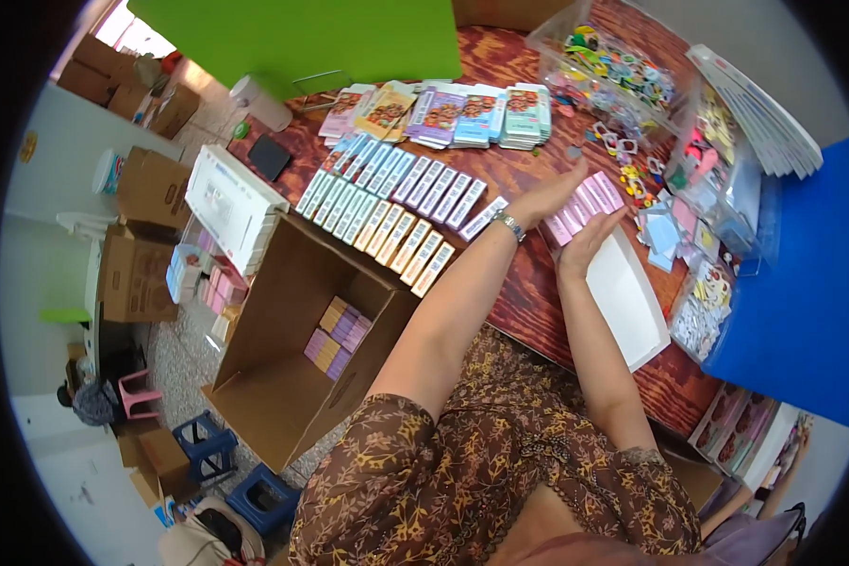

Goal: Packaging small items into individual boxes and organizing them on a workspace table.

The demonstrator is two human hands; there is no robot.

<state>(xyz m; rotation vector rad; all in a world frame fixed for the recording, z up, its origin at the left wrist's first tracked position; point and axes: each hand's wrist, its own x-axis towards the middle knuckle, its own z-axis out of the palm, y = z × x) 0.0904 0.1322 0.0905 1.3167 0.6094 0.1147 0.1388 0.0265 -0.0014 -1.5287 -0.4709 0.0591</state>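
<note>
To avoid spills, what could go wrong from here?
Pink cardboard boxes between the left hand and right hand could topple toward the bare near end of the white rectangular tray. The left hand might knock the purple-and-white box beside its wrist. Small orange-and-white boxes near the red-brown table's edge could fall if bumped.

Pink boxes [583,209], wavy red table [530,294]
The boxes are pale pinky-purple, and the tray [624,307] is white. Dark wavy streaks run through the red-brown table. The big board [302,42] is bright green, the sheet [807,302] is deep blue, the dress [481,434] is brown with yellow flowers, and the carton [274,377] is plain brown.
</note>
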